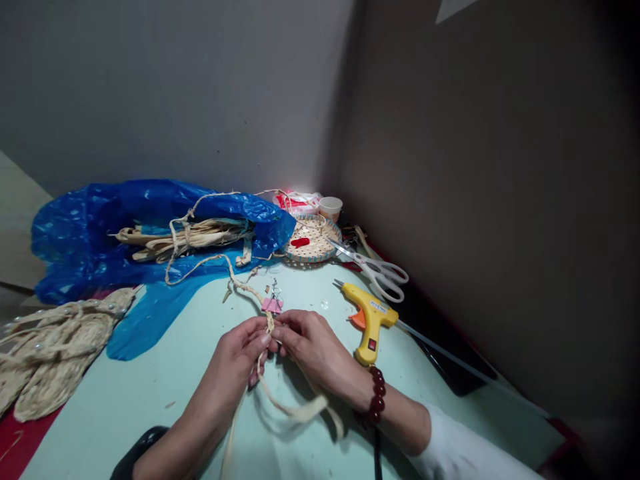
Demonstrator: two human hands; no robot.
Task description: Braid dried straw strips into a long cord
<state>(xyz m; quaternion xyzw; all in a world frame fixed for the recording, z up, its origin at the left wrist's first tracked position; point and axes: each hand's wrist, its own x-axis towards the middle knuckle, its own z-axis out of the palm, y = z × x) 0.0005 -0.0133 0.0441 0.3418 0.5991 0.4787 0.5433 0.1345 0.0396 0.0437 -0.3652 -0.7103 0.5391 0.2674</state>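
A pale braided strand [271, 323] runs between my hands, just below a pink binder clip [273, 305] that grips it. My left hand [243, 347] pinches the braid from the left, fingers curled. From the right, my right hand [310, 343] pinches it too, with a dark red bead bracelet on that wrist. Loose flat fibre strips [297, 410] hang below the fingers toward me. Beyond the clip the cord [234, 277] leads up to the left.
A blue plastic bag [100, 233] holds a fibre bundle [190, 239]. Woven soles [70, 360] lie left. A yellow glue gun [371, 320], white scissors [383, 273], a round woven tray [317, 250], a cup [331, 208] and a dark flat object [450, 357] are at right and back.
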